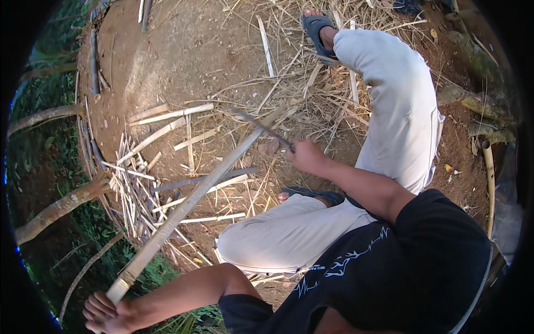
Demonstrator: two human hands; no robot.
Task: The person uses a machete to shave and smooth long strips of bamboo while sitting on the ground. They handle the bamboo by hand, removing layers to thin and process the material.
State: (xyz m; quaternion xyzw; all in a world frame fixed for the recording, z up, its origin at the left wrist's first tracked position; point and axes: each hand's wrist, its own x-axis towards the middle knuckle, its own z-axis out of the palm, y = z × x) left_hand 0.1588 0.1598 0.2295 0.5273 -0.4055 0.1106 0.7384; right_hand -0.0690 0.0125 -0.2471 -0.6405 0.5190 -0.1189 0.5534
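Observation:
A long, pale bamboo strip (194,197) runs slantwise from the lower left up toward the middle. My left hand (105,313) is closed around its near end. In my right hand (307,157) is the handle of a knife (261,127) with a dark, narrow blade. The blade lies across the strip near its far end and looks to be touching it. My right fingers are wrapped round the handle, which they mostly hide.
A pile of thin bamboo sticks (133,192) lies on the dirt ground left of the strip. Shavings (328,103) and loose split pieces are scattered ahead, around my sandaled foot (320,30). Tree branches (61,214) and green plants border the left side. A bamboo pole (489,186) stands at the right.

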